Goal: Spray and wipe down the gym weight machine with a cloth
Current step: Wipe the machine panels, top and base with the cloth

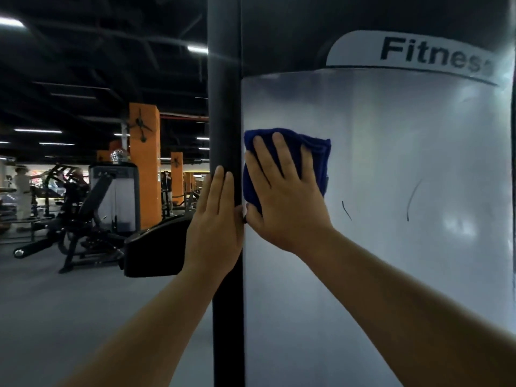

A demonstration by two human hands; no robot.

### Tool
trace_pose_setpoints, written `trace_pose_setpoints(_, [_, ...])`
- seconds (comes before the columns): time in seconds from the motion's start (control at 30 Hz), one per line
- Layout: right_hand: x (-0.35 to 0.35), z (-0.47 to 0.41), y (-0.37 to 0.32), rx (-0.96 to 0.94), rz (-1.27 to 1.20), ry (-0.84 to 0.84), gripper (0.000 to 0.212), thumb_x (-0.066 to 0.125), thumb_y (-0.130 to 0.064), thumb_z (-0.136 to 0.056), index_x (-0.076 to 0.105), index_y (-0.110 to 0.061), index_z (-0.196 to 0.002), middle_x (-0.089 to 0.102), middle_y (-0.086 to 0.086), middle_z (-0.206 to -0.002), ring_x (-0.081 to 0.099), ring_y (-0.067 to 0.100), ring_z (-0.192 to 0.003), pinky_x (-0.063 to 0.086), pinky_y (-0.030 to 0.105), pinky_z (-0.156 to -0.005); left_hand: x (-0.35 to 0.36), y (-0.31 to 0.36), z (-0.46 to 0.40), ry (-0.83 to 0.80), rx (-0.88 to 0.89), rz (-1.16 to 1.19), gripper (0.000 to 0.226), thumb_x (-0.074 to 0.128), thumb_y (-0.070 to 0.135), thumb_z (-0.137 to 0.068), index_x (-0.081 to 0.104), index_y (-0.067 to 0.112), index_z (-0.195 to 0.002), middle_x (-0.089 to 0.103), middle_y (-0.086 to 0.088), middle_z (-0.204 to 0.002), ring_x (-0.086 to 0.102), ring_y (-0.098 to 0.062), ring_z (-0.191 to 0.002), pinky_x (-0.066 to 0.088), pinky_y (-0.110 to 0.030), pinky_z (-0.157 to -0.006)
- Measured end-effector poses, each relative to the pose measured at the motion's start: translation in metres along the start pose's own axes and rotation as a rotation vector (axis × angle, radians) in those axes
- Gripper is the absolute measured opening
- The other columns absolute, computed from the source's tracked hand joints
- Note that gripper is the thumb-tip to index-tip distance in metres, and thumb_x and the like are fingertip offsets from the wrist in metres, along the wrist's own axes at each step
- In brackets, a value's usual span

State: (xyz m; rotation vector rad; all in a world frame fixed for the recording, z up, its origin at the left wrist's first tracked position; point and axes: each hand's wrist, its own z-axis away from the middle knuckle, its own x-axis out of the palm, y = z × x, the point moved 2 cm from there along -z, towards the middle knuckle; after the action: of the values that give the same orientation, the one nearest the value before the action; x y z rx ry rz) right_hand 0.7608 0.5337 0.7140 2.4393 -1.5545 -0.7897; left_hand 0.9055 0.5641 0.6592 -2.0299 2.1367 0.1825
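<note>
Right hand, fingers spread flat, presses a folded blue cloth against the machine's frosted shroud panel at its left edge, below the "Fitness" label; flat palm likely spreads wiping pressure. Left hand rests straight-fingered on the black upright post, probably bracing. No spray bottle visible.

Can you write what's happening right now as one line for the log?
step: wiping | right hand: flat on blue cloth against white panel | left hand: flat on black post | spray bottle: not visible
</note>
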Motion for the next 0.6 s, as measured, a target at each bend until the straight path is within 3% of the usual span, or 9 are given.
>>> trace_pose_setpoints(0.13, [0.003,0.004,-0.003,-0.019,-0.033,-0.02,0.076,0.022,-0.06,-0.102,0.016,-0.017,-0.163,0.008,0.007,-0.172,-0.002,0.031,-0.159,0.003,0.063,-0.124,-0.006,-0.008,-0.003,-0.034,-0.107,0.153,0.056,0.036,0.031,-0.106,0.034,0.006,-0.155,0.027,-0.01,-0.166,0.026,-0.028,-0.153,0.029,-0.038,-0.117])
trace_pose_setpoints(0.23, [-0.003,-0.022,0.001,-0.017,-0.007,0.011,0.07,0.015,-0.058,-0.106,0.016,-0.019,-0.164,0.009,0.005,-0.172,0.0,0.03,-0.159,0.003,0.061,-0.125,-0.009,-0.007,-0.006,-0.005,-0.111,0.168,0.054,0.045,0.022,-0.101,0.04,0.006,-0.152,0.032,-0.01,-0.164,0.034,-0.03,-0.15,0.035,-0.038,-0.114])
trace_pose_setpoints(0.37, [0.001,-0.031,-0.01,0.045,-0.01,0.027,0.065,0.021,-0.049,-0.108,0.01,-0.018,-0.164,0.004,0.007,-0.173,-0.006,0.031,-0.159,0.0,0.062,-0.124,-0.006,0.002,-0.001,-0.01,-0.177,0.226,0.055,0.033,0.031,-0.105,0.035,0.007,-0.155,0.028,-0.009,-0.166,0.028,-0.027,-0.153,0.027,-0.035,-0.119])
trace_pose_setpoints(0.47, [0.016,0.006,-0.025,-0.023,-0.029,-0.022,0.064,0.023,-0.047,-0.109,0.012,-0.017,-0.164,0.003,0.008,-0.172,-0.008,0.033,-0.158,0.003,0.063,-0.123,-0.004,0.0,0.006,-0.016,-0.142,0.212,0.058,0.027,0.037,-0.105,0.032,0.01,-0.157,0.027,-0.009,-0.166,0.027,-0.025,-0.153,0.03,-0.039,-0.12])
trace_pose_setpoints(0.6, [0.017,0.017,-0.021,-0.125,-0.023,-0.057,0.066,0.026,-0.05,-0.107,0.015,-0.017,-0.163,0.005,0.007,-0.172,-0.006,0.031,-0.158,-0.001,0.062,-0.124,-0.007,-0.009,0.007,0.039,-0.223,0.349,0.048,0.028,0.034,-0.107,0.034,0.02,-0.153,0.04,-0.005,-0.16,0.041,-0.025,-0.146,0.042,-0.054,-0.113])
